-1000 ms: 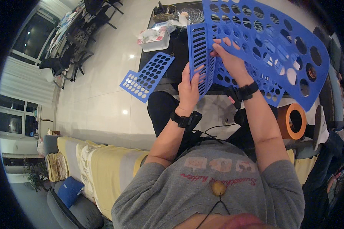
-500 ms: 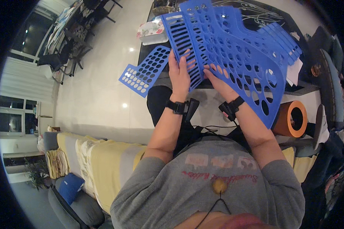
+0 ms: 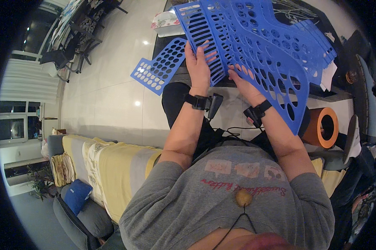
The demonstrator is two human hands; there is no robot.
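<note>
A blue plastic file rack (image 3: 265, 62), pierced with oval holes and slots, is held up in front of me over the dark table. My left hand (image 3: 198, 64) grips its slotted left panel (image 3: 200, 35), fingertips showing through the slots. At the lower edge, near the joint of slotted and oval-holed parts, my right hand (image 3: 243, 83) is closed on the rack, thumb on the near side and fingers seen through the holes. To the left, a loose blue panel (image 3: 160, 68) with oval holes overhangs the table's edge. Black bands with small devices circle both wrists.
On the table (image 3: 181, 77) stand a floral tissue box (image 3: 167, 25) and, right, more blue slotted panels (image 3: 317, 39) beside white paper (image 3: 329, 76). An orange bin (image 3: 321, 127) stands near another person's shoe (image 3: 352, 135). A yellow-covered sofa (image 3: 113, 166) lies behind on the left.
The rack and both hands have shifted slightly up and to the right in view. Its right end has tilted a little. Both hands keep their grip.
</note>
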